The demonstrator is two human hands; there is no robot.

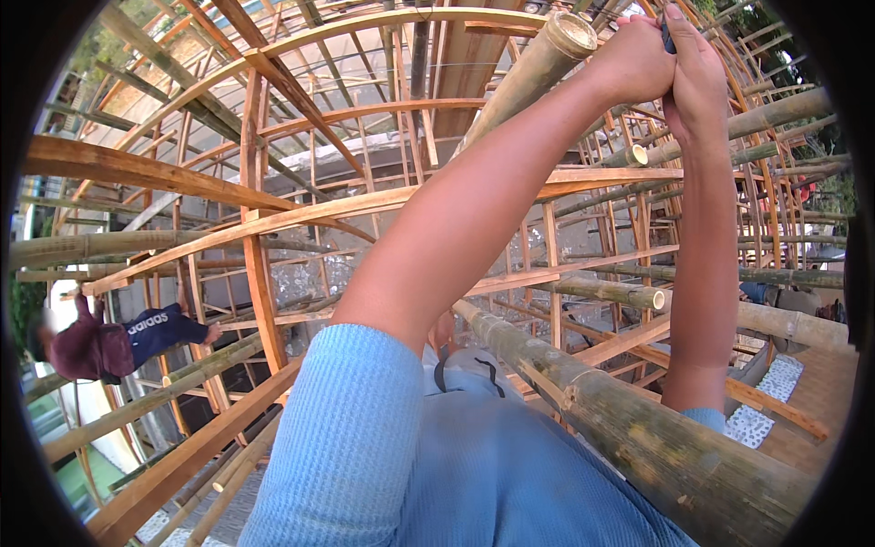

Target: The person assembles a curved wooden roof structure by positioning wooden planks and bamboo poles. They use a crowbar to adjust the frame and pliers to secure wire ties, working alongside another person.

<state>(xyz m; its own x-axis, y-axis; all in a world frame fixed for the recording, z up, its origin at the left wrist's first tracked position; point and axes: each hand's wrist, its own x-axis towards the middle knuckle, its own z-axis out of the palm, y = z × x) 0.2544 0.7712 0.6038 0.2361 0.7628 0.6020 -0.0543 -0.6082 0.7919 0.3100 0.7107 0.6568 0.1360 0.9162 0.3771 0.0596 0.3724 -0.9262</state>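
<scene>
Both arms stretch up to the far right, where my hands meet. My left hand [638,62] is closed, its fingers curled beside the right palm. My right hand [700,77] is closed too, its thumb lifted and pressed near a small dark object [668,36]. That object shows only as a dark sliver between the hands, so its kind is unclear. Just left of my left hand is the cut end of a thick bamboo pole [524,80], slanting upward behind my left forearm.
A large bamboo pole [647,438] runs beside my body at lower right. Wooden beams [210,239] and bamboo poles [602,290] form a scaffold frame all around, with ground far below. Another person [114,342] in a maroon top is on the frame at left.
</scene>
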